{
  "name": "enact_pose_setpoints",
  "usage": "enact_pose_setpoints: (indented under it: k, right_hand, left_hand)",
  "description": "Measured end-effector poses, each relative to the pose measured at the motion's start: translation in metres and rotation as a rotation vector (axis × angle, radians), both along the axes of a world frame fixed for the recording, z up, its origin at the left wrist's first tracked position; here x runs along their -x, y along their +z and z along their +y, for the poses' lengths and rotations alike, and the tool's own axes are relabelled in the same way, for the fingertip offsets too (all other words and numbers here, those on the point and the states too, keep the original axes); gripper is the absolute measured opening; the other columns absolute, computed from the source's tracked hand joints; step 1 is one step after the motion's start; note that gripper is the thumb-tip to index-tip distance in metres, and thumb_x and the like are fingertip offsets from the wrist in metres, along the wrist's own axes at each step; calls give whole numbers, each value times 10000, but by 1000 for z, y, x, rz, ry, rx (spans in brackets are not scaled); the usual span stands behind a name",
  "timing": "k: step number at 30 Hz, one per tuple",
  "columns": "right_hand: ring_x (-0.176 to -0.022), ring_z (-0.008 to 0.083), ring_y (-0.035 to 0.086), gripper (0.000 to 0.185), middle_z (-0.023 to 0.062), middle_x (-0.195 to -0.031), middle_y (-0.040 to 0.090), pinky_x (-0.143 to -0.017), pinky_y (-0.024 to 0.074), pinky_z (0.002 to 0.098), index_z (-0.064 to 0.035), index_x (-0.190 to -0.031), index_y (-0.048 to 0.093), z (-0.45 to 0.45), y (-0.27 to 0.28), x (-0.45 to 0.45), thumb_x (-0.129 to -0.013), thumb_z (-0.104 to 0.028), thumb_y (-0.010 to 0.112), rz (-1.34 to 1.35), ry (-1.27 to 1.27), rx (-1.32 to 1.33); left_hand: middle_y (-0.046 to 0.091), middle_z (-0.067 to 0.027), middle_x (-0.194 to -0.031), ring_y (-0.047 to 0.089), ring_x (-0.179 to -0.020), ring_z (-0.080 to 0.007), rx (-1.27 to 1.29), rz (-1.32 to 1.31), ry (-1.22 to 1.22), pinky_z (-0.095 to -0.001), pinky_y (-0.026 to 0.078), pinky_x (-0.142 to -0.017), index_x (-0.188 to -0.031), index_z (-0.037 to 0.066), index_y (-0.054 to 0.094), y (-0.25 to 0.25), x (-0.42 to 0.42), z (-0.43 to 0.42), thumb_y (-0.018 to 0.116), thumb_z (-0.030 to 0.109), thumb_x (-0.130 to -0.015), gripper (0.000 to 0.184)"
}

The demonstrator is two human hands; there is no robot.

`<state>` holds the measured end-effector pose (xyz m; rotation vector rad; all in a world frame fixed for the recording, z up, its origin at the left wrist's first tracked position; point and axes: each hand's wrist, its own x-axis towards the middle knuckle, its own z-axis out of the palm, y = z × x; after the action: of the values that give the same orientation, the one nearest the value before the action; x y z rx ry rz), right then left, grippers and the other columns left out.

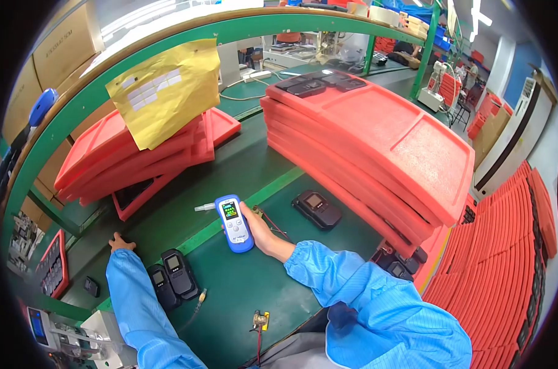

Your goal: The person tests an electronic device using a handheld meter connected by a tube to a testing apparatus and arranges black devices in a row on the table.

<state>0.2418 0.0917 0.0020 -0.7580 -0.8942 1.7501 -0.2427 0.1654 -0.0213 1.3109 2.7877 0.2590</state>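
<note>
My right hand (263,234) is wrapped round a blue-and-white handheld breathalyzer (235,225). Its small screen is lit, and a clear mouthpiece (204,208) sticks out to the left. My left hand (120,242) rests on the dark belt (162,212) at the left with its fingers apart, holding nothing. Beside my left sleeve two black handheld devices (180,273) with small screens lie together on the green bench. Another black device (316,209) sits to the right of my right hand.
Red trays (365,147) are stacked high at the right, with black devices on top. A smaller tray stack (162,154) stands left behind a yellow paper (168,89). A tube with a brass fitting (201,296) and a small wired part (260,320) lie near the front edge.
</note>
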Motion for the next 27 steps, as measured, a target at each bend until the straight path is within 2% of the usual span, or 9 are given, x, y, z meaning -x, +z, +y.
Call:
enact_pose_setpoints:
  k: [3,6,8,10,12,14,18,21,27]
  right_hand:
    - [-879,164,659,550,95,-997,666,-785,536,298,-54,-1197,550,1,0,0,-1003,-504,301,-6,-2,0]
    - [-882,169,659,546,98,-996,665,-790,535,305,-57,-1197,547,0,-2,0,-1004,-502,297,2,2,8]
    - [-884,178,660,542,103,-996,665,-794,536,314,-64,-1202,541,1,-3,-2,-1004,-502,292,46,19,10]
    - [-885,183,661,540,106,-996,665,-796,536,318,-67,-1205,538,2,0,-4,-1004,-502,290,67,27,8]
    - [-884,189,661,534,109,-993,666,-795,536,323,-74,-1208,534,0,4,-5,-1006,-500,283,86,-5,28]
    - [-883,191,661,532,110,-991,666,-795,536,325,-77,-1209,532,-1,6,-5,-1007,-499,280,96,-21,40]
    - [-879,190,661,531,110,-985,666,-791,536,321,-79,-1214,526,-1,7,-5,-1008,-498,275,74,-18,38]
    - [-876,185,661,535,106,-980,666,-791,535,315,-75,-1206,534,-2,7,-4,-1007,-499,274,61,-4,32]
    - [-876,178,660,546,100,-980,666,-786,534,308,-68,-1191,547,1,2,-2,-1006,-503,276,51,18,14]
  left_hand:
    - [431,-246,-1259,515,-1095,-465,-224,-123,-216,-481,457,-942,-1350,186,376,-10,-8,17,768,251,-591,857]
    - [475,-267,-1203,505,-1082,-439,-492,-182,-434,-467,443,-931,-1322,156,417,27,-64,24,776,262,-604,810]
    - [459,-238,-1234,546,-1004,-317,-450,-282,-662,-379,482,-849,-1307,104,432,55,-104,28,775,244,-649,754]
    - [490,-183,-1157,551,-947,-261,-242,-590,-740,-356,482,-809,-1263,109,466,98,-172,-4,768,226,-668,677]
    - [500,-170,-1079,562,-927,-262,-102,-407,-888,-366,485,-797,-1207,111,485,113,-216,-31,774,222,-663,625]
    - [501,-174,-1066,571,-965,-305,39,-288,-960,-384,484,-832,-1175,112,486,114,-247,-52,760,262,-675,590]
    - [507,-177,-1112,560,-1037,-350,261,-168,-884,-433,456,-904,-1182,129,489,112,-287,-86,727,361,-688,594]
    - [525,-159,-1149,565,-1064,-352,395,170,-888,-465,422,-950,-1190,131,495,103,-294,-98,692,463,-691,631]
    - [549,-153,-1160,564,-1086,-325,492,94,-856,-472,411,-957,-1217,120,485,112,-287,-102,681,543,-697,699]
